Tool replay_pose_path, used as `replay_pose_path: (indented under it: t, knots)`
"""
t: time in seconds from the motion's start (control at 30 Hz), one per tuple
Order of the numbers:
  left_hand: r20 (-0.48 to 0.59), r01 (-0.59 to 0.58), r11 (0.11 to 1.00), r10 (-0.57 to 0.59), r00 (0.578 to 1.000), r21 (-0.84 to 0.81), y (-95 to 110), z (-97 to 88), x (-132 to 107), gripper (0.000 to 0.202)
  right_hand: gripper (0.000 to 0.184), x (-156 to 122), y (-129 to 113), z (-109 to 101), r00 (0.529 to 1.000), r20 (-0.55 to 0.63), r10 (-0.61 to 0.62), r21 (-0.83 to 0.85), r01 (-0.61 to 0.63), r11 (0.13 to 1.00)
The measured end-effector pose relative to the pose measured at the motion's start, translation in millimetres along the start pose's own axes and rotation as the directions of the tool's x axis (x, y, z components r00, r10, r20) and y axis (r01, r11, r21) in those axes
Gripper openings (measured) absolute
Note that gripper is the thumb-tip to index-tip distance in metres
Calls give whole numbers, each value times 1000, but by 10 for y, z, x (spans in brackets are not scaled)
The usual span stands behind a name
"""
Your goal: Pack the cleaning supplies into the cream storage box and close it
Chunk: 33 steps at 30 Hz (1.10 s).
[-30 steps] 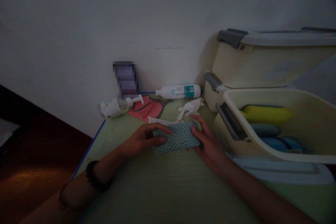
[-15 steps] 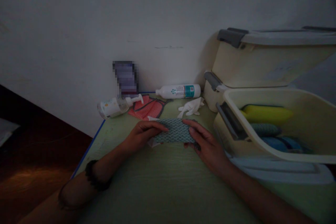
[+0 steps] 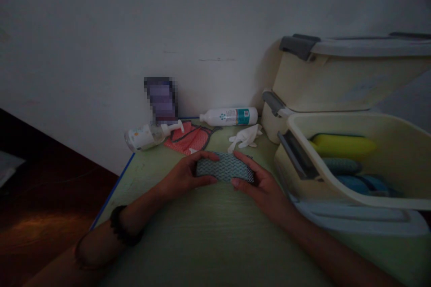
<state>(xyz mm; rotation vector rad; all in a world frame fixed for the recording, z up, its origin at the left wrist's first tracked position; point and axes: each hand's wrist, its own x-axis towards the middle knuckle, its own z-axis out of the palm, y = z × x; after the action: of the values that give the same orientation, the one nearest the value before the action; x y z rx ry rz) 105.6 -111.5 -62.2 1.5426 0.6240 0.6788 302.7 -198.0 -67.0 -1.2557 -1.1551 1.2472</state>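
Between my hands is a teal cleaning cloth [image 3: 222,167], folded into a small pad with a wavy knit pattern and a dark checked edge at its right end. My left hand [image 3: 183,175] pinches its left end, fingers along the top and thumb along the lower edge. At the other end, my right hand [image 3: 261,179] grips it in the same way, thumb below. A pink cloth [image 3: 193,140] with dark trim lies just behind my left hand. The white glove [image 3: 245,136] rests beyond my right hand.
A clear pump bottle [image 3: 144,136] lies on its side at the back left, near a blurred phone-like screen [image 3: 163,101]. A white bottle [image 3: 229,117] lies along the wall. To the right, an open cream storage box [image 3: 397,152] holds several items, including a yellow one [image 3: 343,145].
Both thumbs have come round to the near lower edge of the cloth. A white bit that stuck out under its left end no longer shows there.
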Motion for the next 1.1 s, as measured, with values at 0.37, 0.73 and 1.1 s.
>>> replay_pose_path:
  t: [0.37,0.73,1.1]
  knots:
    - [-74,-74,984,87,993,163,207,-41,-53,23,40,-139,-235,51,945,72,-319,-422,319,849]
    - [-98,-328,917,357,929,225,1265,17,345,43,31,-200,-1657,-289,865,207,-457,-751,440,493]
    - [206,-179,669,39,978,721,1711,30,320,21,37,-186,-1720,-551,858,88,-506,-833,342,435]
